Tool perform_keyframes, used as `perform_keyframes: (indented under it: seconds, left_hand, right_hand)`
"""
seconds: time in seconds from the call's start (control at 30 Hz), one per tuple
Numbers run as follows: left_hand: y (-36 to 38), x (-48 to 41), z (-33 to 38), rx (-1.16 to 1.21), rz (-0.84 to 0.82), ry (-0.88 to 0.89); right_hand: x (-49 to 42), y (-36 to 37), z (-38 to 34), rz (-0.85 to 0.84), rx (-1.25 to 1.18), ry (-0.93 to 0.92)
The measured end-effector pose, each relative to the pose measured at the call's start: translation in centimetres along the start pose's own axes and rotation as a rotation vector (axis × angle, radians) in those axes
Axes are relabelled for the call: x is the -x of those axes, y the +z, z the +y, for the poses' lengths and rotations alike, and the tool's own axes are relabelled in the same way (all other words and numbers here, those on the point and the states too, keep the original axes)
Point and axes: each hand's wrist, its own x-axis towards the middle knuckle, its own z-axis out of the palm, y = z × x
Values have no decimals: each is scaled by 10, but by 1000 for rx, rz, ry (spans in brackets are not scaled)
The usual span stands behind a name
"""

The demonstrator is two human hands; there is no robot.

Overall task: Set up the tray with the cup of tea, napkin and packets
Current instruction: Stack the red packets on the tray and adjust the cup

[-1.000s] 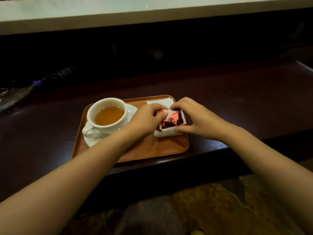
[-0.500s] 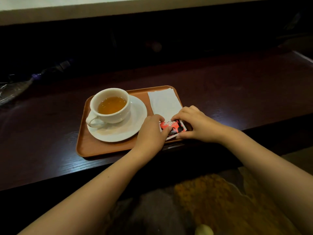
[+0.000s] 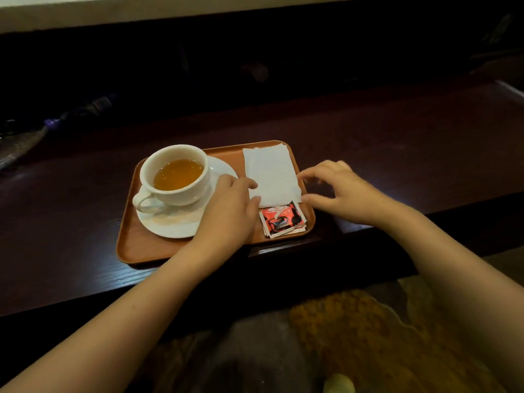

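Observation:
An orange-brown tray [image 3: 147, 245] lies at the near edge of a dark wooden counter [image 3: 397, 143]. On its left stands a white cup of tea [image 3: 175, 177] on a white saucer [image 3: 175, 225]. A white napkin [image 3: 269, 174] lies flat on the tray's right side. Just below it sits a small stack of red and black packets [image 3: 282, 219] at the near right corner. My left hand [image 3: 229, 211] rests on the tray, fingertips touching the napkin's left edge. My right hand [image 3: 340, 191] hovers at the tray's right rim, fingers apart, thumb and forefinger near the napkin's right edge.
A dark recess runs behind the counter, with a pale ledge [image 3: 170, 9] above it. Dim cluttered objects [image 3: 25, 140] lie at the far left. Below the counter edge is a patterned floor [image 3: 354, 350].
Both hands let go of the packets, which now lie at the tray's near right corner below the napkin. The hands moved up to the napkin's two side edges.

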Motion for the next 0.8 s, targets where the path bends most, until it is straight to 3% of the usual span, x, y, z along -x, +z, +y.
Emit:
perform_keyframes:
  seconds: [0.23,0.43,0.8]
  left_hand:
    - [6,-15,6,-154,6,19]
    - [27,-30,4,-407,-92,89]
    - [26,-49,10,-386,31,-26]
  right_hand:
    - [-20,19,2,129,186,9]
    - [-44,28,11,37,291,-69]
    - [-66,20,21,4,221,-138]
